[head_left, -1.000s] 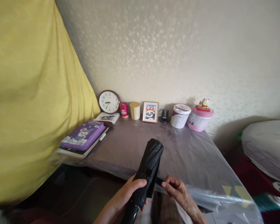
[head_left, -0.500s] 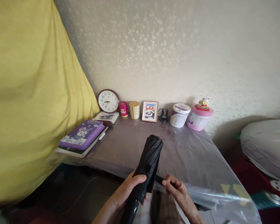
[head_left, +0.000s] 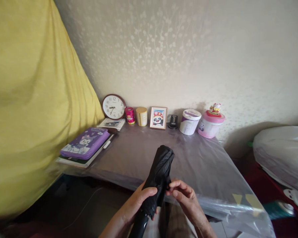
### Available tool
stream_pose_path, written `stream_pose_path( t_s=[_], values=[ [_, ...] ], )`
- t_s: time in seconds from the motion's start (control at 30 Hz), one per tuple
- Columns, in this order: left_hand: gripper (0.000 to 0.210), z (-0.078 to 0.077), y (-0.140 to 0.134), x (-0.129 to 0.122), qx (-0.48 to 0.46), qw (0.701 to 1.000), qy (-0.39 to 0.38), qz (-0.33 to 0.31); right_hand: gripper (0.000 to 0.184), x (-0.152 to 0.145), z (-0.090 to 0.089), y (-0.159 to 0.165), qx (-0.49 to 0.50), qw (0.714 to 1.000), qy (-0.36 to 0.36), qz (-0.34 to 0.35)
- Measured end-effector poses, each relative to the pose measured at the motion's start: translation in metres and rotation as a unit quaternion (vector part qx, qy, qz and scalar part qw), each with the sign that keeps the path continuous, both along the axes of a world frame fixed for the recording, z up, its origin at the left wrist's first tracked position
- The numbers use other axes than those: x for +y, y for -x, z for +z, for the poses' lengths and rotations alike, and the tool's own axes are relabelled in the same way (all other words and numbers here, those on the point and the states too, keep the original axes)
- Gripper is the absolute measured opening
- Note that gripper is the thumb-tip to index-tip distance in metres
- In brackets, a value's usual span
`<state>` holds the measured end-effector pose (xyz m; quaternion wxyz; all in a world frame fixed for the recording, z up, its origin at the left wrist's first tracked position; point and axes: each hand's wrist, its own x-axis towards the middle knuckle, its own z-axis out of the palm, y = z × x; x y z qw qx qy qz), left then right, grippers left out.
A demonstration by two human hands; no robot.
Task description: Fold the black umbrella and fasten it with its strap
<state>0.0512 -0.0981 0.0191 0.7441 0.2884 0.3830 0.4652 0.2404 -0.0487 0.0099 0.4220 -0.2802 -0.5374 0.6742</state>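
A folded black umbrella (head_left: 161, 168) is held tilted in front of the table's near edge, its dark handle (head_left: 138, 224) pointing down toward me. My left hand (head_left: 141, 200) is closed around its lower canopy, thumb lying across the front and fingertips showing beneath. On the other side, my right hand (head_left: 185, 195) has its bent fingers against the canopy's right edge. A dark end of the strap is at those fingertips, mostly hidden by them and the folds.
Plastic film covers the table (head_left: 129, 155). Along the wall stand a clock (head_left: 114, 106), a pink can (head_left: 129, 115), a yellow canister (head_left: 141, 116), a framed panda picture (head_left: 158, 118) and tubs (head_left: 190, 122). A purple case (head_left: 85, 142) lies left beside a yellow curtain (head_left: 39, 99).
My right hand has moved left, bringing the strap from stretched out beside the umbrella to against its right side. My left hand keeps the same grip.
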Motion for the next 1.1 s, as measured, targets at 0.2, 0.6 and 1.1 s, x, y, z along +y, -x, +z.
stream_pose_path(
  t_s=[0.2,0.6,1.1],
  values=[
    [0.036,-0.008,0.0,-0.001,-0.016,1.0,0.023,0.012,0.03,0.002,-0.004,0.001,0.028,0.998,0.04,-0.049],
    [0.042,-0.003,0.004,0.005,-0.084,0.991,0.103,-0.031,0.018,0.004,-0.011,0.002,0.058,0.993,0.06,-0.078],
    [0.04,0.01,0.016,0.011,-0.134,0.989,0.062,-0.022,0.016,-0.001,-0.028,-0.006,-0.009,0.997,-0.027,-0.073]
  ],
)
